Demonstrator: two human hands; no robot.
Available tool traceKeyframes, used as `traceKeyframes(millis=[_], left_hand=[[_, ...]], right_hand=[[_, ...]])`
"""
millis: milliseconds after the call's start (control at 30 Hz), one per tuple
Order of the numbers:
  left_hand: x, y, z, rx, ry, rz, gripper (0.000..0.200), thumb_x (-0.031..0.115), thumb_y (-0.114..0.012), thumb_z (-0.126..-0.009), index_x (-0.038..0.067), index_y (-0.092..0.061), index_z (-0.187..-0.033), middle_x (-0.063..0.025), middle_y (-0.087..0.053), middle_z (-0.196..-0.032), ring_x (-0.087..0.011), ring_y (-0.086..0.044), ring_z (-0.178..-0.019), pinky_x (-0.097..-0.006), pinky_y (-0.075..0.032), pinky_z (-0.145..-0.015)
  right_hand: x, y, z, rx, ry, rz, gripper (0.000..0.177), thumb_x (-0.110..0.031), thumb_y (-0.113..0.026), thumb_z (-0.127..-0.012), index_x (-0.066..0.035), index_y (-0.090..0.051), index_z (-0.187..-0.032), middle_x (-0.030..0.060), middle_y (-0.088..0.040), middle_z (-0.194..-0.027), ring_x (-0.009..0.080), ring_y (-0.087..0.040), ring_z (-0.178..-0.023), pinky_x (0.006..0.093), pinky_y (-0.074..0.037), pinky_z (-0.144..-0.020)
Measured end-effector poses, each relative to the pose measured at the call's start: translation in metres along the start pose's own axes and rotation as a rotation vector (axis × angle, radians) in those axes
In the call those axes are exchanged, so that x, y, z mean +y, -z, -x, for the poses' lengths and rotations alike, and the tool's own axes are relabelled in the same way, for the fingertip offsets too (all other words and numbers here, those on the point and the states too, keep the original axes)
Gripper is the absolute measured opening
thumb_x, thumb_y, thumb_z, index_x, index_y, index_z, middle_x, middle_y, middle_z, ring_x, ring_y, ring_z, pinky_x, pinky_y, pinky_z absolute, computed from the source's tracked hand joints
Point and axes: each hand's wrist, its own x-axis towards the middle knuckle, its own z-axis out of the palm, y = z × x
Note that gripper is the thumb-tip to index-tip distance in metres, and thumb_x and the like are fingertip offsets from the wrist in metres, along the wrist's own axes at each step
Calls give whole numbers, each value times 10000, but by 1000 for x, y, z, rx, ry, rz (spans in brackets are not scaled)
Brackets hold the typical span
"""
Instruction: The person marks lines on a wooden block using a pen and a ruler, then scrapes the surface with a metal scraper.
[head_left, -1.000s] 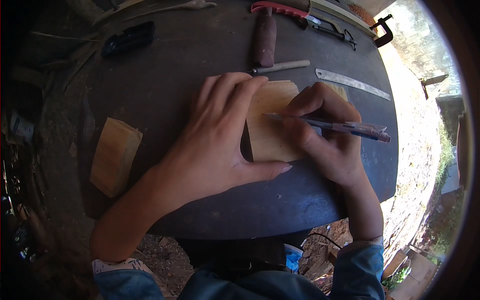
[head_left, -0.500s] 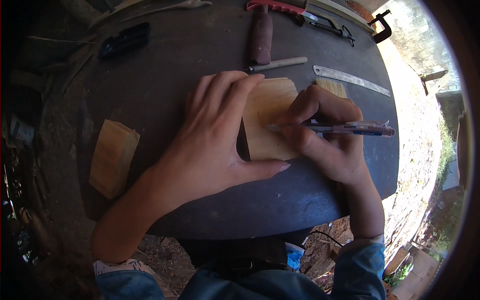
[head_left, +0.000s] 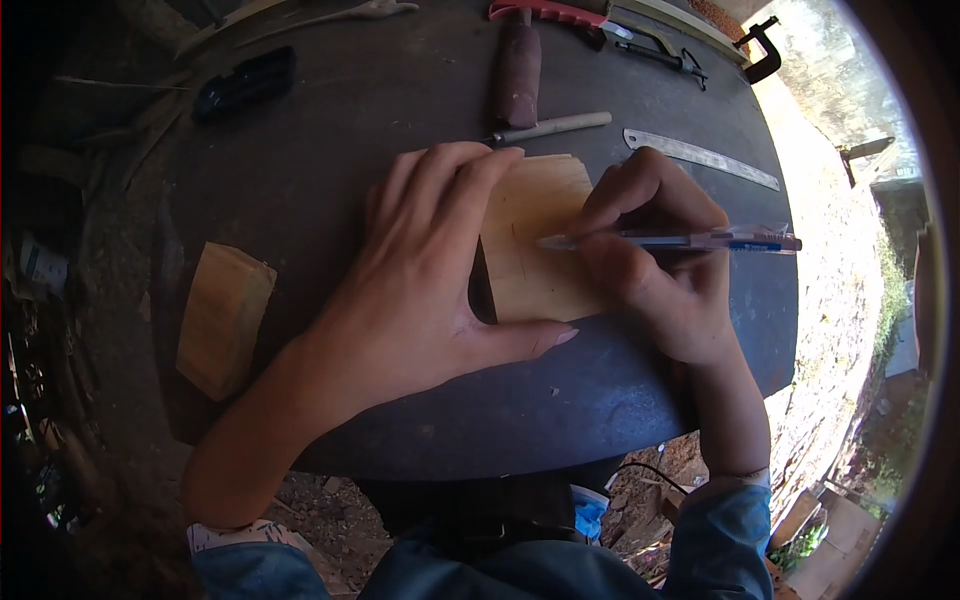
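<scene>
Two hands (head_left: 420,270), two wooden blocks (head_left: 226,318), one pen (head_left: 745,241), one ruler (head_left: 700,158)

Left hand (head_left: 425,270) spread, right (head_left: 660,255) pinched

The left hand (head_left: 415,265) steadies a pale wooden piece (head_left: 535,235) on the dark counter (head_left: 480,420), fingers along its far and near edges. The right hand (head_left: 665,255) grips a clear pen (head_left: 740,242), its tip at or just above the wood, hard to tell which. A wooden block (head_left: 225,320) lies beside the left forearm; a metal ruler (head_left: 700,158) lies beyond the right hand
</scene>
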Motion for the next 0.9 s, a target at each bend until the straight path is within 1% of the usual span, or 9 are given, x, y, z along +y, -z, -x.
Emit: traceKeyframes(millis=[67, 133, 200, 300, 400, 500, 700, 900], left_hand=[[1, 0, 0, 2, 2, 1, 1142, 461, -1011, -691, 33, -455, -1592, -178, -502, -1516, -388, -477, -1427, -538, -427, -1192], [1, 0, 0, 4, 0, 8, 1139, 470, -1007, -695, 29, -455, -1589, -178, -502, -1515, -390, -478, -1425, -537, -424, -1193], [0, -1, 0, 9, 1, 9, 1138, 473, -1006, -695, 27, -456, -1586, -178, -503, -1515, -392, -478, -1423, -535, -424, -1194], [0, -1, 1, 12, 2, 8, 1136, 477, -1004, -697, 27, -456, -1585, -178, -502, -1516, -393, -477, -1420, -535, -421, -1195], [0, -1, 2, 11, 10, 3, 1136, 480, -1002, -699, 29, -454, -1585, -179, -500, -1517, -393, -475, -1419, -538, -419, -1195], [-1, -2, 2, 11, 10, 3, 1136, 480, -1002, -699, 31, -453, -1586, -179, -499, -1518, -394, -472, -1420, -541, -417, -1196], [-1, -2, 2, 10, 8, 3, 1142, 480, -1004, -697, 30, -451, -1590, -179, -500, -1520, -394, -469, -1425, -540, -414, -1201], [-1, -2, 1, 8, 8, 5, 1142, 473, -1006, -696, 28, -452, -1591, -180, -499, -1526, -392, -467, -1433, -534, -414, -1204]], right_hand=[[0, 3, 0, 35, -51, 28, 223, -183, -795, -934, 14, -717, -1004, 66, -725, -1040, 101, -680, -931, 262, -527, -781], [-1, 1, 0, 48, -81, 12, 211, -155, -790, -961, 23, -731, -1057, 70, -732, -1073, 99, -688, -965, 263, -541, -809], [-4, -8, -2, 69, -81, -91, 203, -134, -788, -988, 32, -741, -1094, 73, -744, -1064, 101, -703, -967, 268, -560, -827], [-9, -11, -3, 82, -48, 81, 200, -161, -765, -1032, 25, -755, -1105, 88, -770, -1037, 124, -739, -947, 286, -586, -829], [-5, -11, -5, 67, 24, 196, 225, -202, -774, -1032, 14, -764, -1095, 100, -785, -994, 140, -761, -886, 294, -597, -776], [-10, -13, -5, 38, 10, 208, 153, -79, -736, -1040, 50, -746, -1120, 102, -770, -1038, 152, -738, -924, 303, -572, -826], [-7, -12, -6, 0, 50, 262, 147, -64, -727, -1039, 56, -748, -1122, 119, -772, -1047, 173, -746, -945, 317, -579, -850], [-9, -8, -4, -16, -12, 311, 138, -54, -723, -1036, 60, -750, -1110, 122, -772, -1037, 176, -753, -959, 321, -584, -854]])
